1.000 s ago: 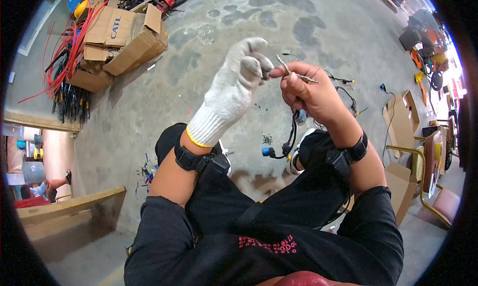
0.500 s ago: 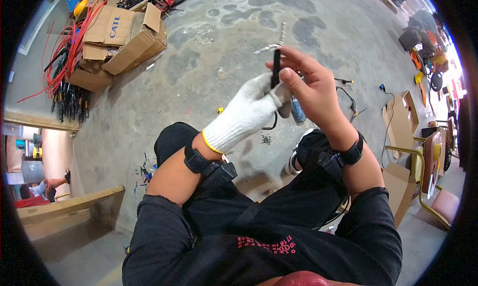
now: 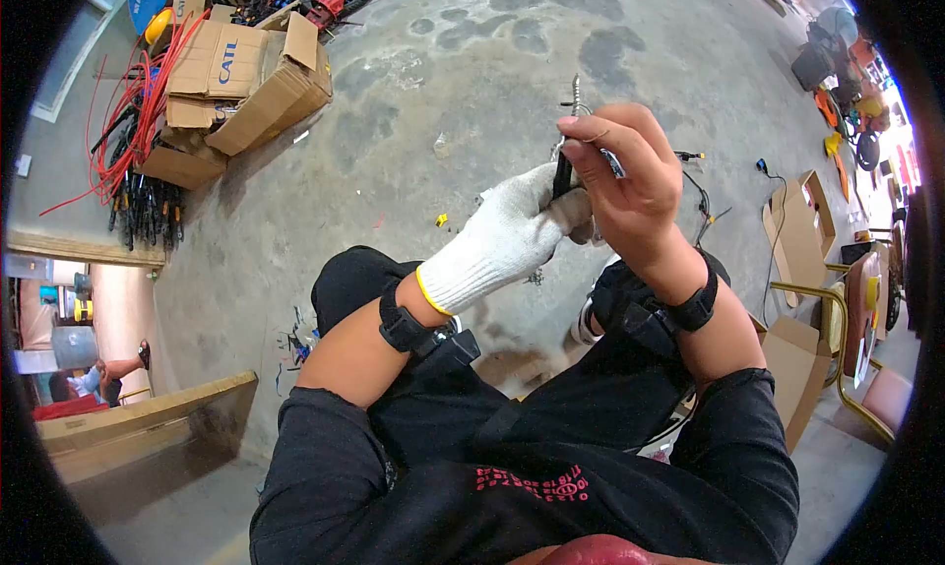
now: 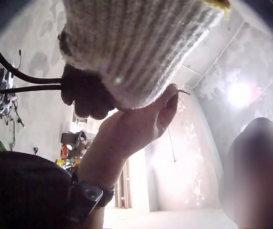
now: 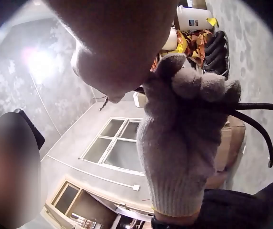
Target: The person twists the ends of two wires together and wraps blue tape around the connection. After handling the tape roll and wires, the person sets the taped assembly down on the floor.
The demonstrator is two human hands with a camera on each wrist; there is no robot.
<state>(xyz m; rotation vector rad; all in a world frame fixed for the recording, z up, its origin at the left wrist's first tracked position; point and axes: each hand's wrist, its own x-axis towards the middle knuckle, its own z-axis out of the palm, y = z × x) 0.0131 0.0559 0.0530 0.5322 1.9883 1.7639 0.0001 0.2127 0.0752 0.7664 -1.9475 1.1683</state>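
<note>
In the head view my gloved left hand (image 3: pixel 512 228) grips a black cable (image 3: pixel 562 174), its fingers curled round it. Two black cable strands (image 5: pixel 255 106) leave the glove in the right wrist view. My bare right hand (image 3: pixel 635 186) pinches at the cable's upper end between thumb and forefinger, just above the glove. A twisted silvery wire (image 3: pixel 577 91) sticks up beyond the right fingertips. In the left wrist view a short twisted wire end (image 4: pixel 184 92) shows past the right hand. The exact grip of the right fingertips is partly hidden.
CATL cardboard boxes (image 3: pixel 271 83) and red cables (image 3: pixel 148 137) lie at the upper left. Cables with connectors (image 3: pixel 701 186) rest on the floor right of the hands. A chair (image 3: pixel 837 319) and opened cardboard (image 3: pixel 799 225) stand at the right.
The left hand, first apart from the right, has come in and gripped the black cable. Both hands have since shifted slightly right, and the twisted wires beyond the fingertips have changed direction.
</note>
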